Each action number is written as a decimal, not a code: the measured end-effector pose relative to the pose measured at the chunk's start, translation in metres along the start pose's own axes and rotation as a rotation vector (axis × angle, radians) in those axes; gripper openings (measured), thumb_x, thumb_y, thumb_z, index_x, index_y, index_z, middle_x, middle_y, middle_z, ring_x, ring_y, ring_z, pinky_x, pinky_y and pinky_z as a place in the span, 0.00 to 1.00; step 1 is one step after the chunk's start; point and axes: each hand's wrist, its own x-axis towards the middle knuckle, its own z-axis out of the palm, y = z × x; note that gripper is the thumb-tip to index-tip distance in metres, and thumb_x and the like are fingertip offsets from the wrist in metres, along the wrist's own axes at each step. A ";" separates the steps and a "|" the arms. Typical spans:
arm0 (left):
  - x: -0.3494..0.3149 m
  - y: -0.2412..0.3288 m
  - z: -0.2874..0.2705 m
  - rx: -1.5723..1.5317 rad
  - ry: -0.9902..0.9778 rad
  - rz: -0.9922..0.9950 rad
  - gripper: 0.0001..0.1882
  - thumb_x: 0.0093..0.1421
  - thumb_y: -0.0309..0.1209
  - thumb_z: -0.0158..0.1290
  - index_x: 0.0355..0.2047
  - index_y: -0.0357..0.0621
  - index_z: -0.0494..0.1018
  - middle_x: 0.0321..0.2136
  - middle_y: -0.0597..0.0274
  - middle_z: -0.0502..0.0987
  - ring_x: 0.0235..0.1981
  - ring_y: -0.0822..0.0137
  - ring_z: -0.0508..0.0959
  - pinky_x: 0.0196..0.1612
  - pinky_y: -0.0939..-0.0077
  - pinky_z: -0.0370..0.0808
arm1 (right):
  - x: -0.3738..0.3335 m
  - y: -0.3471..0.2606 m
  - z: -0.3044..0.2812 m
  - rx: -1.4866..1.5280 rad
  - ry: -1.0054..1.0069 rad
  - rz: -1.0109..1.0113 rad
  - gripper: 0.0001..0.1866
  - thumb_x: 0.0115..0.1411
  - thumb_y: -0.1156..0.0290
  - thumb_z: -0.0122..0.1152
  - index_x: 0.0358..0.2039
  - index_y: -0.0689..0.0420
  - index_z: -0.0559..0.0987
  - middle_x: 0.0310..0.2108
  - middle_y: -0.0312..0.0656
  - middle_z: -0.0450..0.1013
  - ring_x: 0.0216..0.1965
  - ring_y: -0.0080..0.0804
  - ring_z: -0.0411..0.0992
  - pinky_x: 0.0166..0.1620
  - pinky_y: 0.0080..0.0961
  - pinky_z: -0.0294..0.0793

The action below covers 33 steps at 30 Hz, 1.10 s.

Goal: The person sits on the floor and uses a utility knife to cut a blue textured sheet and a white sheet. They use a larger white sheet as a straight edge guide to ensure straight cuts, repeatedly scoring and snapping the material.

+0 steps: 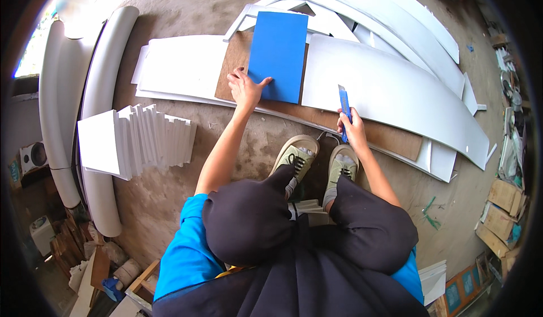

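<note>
1. Head view: the brown, stained floor (164, 204) serves as the work surface, in a cluttered room with boxes (498, 218) along the right side.
2. Long white sheets (396, 85) spread over the floor beyond the feet, overlapping; laid flat, they seem to take up less height and stay within reach.
3. Two long pale rolls (107, 96) lie side by side at the left, probably set there to keep the middle free.
4. A brown board (233, 62) lies among the white sheets, showing on both sides of the blue sheet, perhaps as a firm backing.
5. The blue sheet (278, 56) rests on that board, just beside a white sheet's left end.
6. White pieces (153, 138) stand in a leaning row on the floor at the left, likely grouped for easy picking up.
7. The left hand (244, 89) is spread, thumb on the blue sheet's edge and fingers over the board, apparently steadying both.
8. The right hand (352, 127) grips a blue knife (344, 108) upright, clear of the blue sheet; whether its blade is out, I cannot tell.
</note>
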 end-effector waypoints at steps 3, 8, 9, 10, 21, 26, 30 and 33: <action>0.004 -0.004 0.007 -0.005 -0.026 0.003 0.47 0.34 0.55 0.64 0.43 0.29 0.58 0.39 0.41 0.63 0.41 0.47 0.68 0.42 0.62 0.68 | -0.001 0.004 0.003 -0.021 0.014 -0.005 0.08 0.60 0.69 0.47 0.36 0.60 0.69 0.18 0.35 0.67 0.18 0.18 0.65 0.23 0.16 0.67; 0.009 0.002 0.004 0.035 -0.130 -0.124 0.46 0.32 0.55 0.64 0.40 0.28 0.61 0.38 0.42 0.66 0.42 0.49 0.68 0.44 0.62 0.67 | -0.001 0.009 0.004 -0.064 0.003 0.016 0.09 0.60 0.69 0.47 0.37 0.60 0.70 0.18 0.35 0.67 0.18 0.18 0.66 0.23 0.17 0.67; 0.010 0.003 0.002 0.040 -0.157 -0.147 0.46 0.32 0.55 0.64 0.40 0.29 0.61 0.38 0.42 0.66 0.42 0.50 0.69 0.44 0.62 0.67 | -0.001 0.010 0.005 -0.075 0.003 0.019 0.09 0.60 0.69 0.48 0.37 0.60 0.70 0.18 0.35 0.67 0.18 0.19 0.66 0.23 0.17 0.68; 0.010 0.007 -0.002 0.041 -0.188 -0.166 0.46 0.32 0.55 0.65 0.40 0.29 0.61 0.38 0.43 0.66 0.42 0.50 0.69 0.44 0.62 0.68 | -0.002 0.008 0.004 -0.081 0.006 0.015 0.09 0.60 0.69 0.48 0.37 0.60 0.70 0.19 0.35 0.67 0.18 0.19 0.66 0.23 0.17 0.68; 0.050 0.049 -0.082 -0.857 0.160 0.215 0.19 0.50 0.32 0.58 0.38 0.35 0.66 0.30 0.49 0.75 0.31 0.66 0.77 0.32 0.78 0.76 | -0.004 -0.033 -0.053 0.136 0.251 -0.285 0.10 0.59 0.68 0.50 0.39 0.60 0.69 0.23 0.33 0.65 0.21 0.16 0.63 0.25 0.12 0.63; 0.056 0.078 -0.077 -1.216 -0.422 0.319 0.17 0.51 0.31 0.58 0.39 0.37 0.70 0.31 0.55 0.77 0.29 0.73 0.76 0.34 0.81 0.73 | 0.000 -0.061 -0.125 0.226 0.618 -0.399 0.07 0.59 0.70 0.49 0.35 0.59 0.69 0.21 0.33 0.63 0.19 0.17 0.60 0.21 0.14 0.60; 0.049 0.123 -0.027 -0.865 -0.750 0.506 0.20 0.48 0.36 0.61 0.38 0.38 0.73 0.28 0.55 0.78 0.29 0.72 0.76 0.34 0.79 0.73 | 0.003 -0.067 -0.170 0.243 0.782 -0.451 0.06 0.60 0.71 0.46 0.35 0.60 0.68 0.22 0.36 0.64 0.20 0.20 0.63 0.21 0.17 0.62; 0.043 0.163 0.017 -0.690 -0.840 0.657 0.20 0.46 0.38 0.60 0.38 0.41 0.73 0.28 0.52 0.78 0.30 0.64 0.77 0.36 0.75 0.73 | 0.014 -0.056 -0.194 0.147 0.779 -0.295 0.07 0.60 0.71 0.44 0.35 0.61 0.67 0.25 0.38 0.65 0.24 0.23 0.67 0.24 0.19 0.68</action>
